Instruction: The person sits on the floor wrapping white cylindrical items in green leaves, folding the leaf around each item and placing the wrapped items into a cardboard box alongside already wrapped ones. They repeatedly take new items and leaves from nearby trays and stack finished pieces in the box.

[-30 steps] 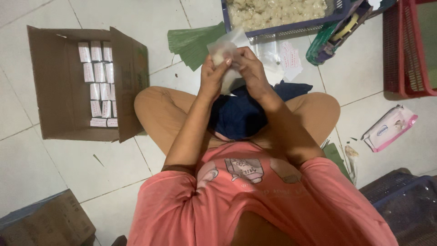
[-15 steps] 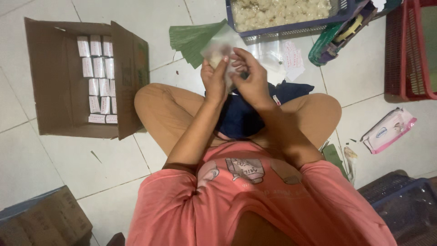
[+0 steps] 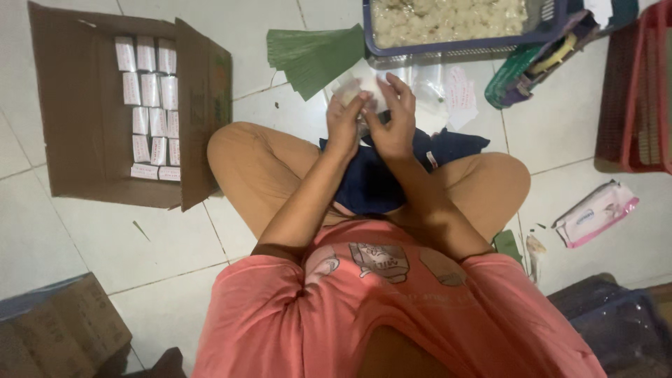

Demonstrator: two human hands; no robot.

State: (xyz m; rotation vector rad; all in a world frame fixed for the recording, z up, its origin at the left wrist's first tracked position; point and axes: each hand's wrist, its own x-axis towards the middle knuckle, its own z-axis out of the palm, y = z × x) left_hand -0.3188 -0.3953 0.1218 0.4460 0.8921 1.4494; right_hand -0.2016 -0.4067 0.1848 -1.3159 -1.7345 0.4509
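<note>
We pinch a small clear plastic bag [image 3: 364, 94] between our left hand [image 3: 344, 119] and right hand [image 3: 395, 119], fingers closed on its edges, at 12 o'clock above our lap. It looks light, thin and slippery, so we think the edges are best to grip.

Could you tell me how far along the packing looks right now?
Done: rows of small white packets fill part of the cardboard box. In hand: left hand and right hand hold a small clear bag. Left: the blue basket holds plenty of pale pieces.
</note>
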